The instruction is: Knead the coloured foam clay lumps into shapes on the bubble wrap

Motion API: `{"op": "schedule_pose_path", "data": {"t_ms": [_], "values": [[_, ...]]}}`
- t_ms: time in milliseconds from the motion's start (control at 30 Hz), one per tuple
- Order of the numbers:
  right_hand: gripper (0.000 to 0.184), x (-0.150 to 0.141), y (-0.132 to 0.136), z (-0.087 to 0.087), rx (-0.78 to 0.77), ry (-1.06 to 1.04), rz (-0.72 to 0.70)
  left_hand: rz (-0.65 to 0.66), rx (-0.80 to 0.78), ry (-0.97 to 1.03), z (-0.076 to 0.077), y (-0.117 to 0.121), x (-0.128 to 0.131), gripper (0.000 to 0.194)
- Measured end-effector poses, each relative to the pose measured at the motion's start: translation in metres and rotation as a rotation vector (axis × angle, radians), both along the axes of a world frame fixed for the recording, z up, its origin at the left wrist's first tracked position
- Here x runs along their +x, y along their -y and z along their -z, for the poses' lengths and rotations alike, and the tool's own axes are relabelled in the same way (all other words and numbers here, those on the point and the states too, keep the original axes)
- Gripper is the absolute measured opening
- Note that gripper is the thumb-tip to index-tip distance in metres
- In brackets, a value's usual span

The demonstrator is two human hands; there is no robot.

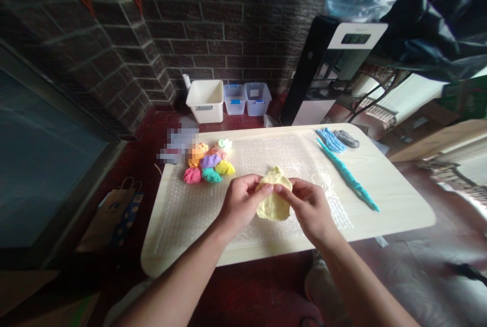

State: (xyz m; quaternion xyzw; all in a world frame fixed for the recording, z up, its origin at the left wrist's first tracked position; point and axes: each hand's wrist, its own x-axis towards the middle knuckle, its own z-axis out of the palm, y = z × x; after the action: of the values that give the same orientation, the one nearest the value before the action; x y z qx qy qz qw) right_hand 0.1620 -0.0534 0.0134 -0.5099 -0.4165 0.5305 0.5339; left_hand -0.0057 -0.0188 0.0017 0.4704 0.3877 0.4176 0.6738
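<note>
A pale yellow lump of clay (pixel 274 200) is held above the middle of a light wooden table (pixel 399 200). My left hand (pixel 241 200) pinches its left upper edge and my right hand (pixel 308 205) pinches its right upper edge, fingers closed on it. A sheet of bubble wrap (pixel 198 205) lies under the hands. To the left sits a cluster of several coloured clay balls (pixel 209 164): pink, green, purple, yellow, orange. On the right lie a long teal clay rope (pixel 348 177), a blue ridged clay piece (pixel 330 140) and a grey clay piece (pixel 346 138).
Beyond the table stand a white bin (pixel 205 99) and two clear plastic boxes (pixel 247 98) against a dark brick wall. A black and white appliance (pixel 331 70) stands at the back right. A paper bag (pixel 114 215) rests on the floor at the left.
</note>
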Motion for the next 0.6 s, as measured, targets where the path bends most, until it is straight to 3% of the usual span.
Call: {"op": "schedule_pose_path", "data": {"t_ms": [400, 600], "values": [[0.039, -0.0035, 0.0015, -0.0048, 0.003, 0.002, -0.009, -0.027, 0.056, -0.011, -0.0028, -0.0017, -0.0021, 0.031], [0.035, 0.0031, 0.0001, 0.0036, -0.02, -0.081, 0.015, -0.091, 0.032, -0.009, -0.0051, -0.0052, -0.0041, 0.033]]}}
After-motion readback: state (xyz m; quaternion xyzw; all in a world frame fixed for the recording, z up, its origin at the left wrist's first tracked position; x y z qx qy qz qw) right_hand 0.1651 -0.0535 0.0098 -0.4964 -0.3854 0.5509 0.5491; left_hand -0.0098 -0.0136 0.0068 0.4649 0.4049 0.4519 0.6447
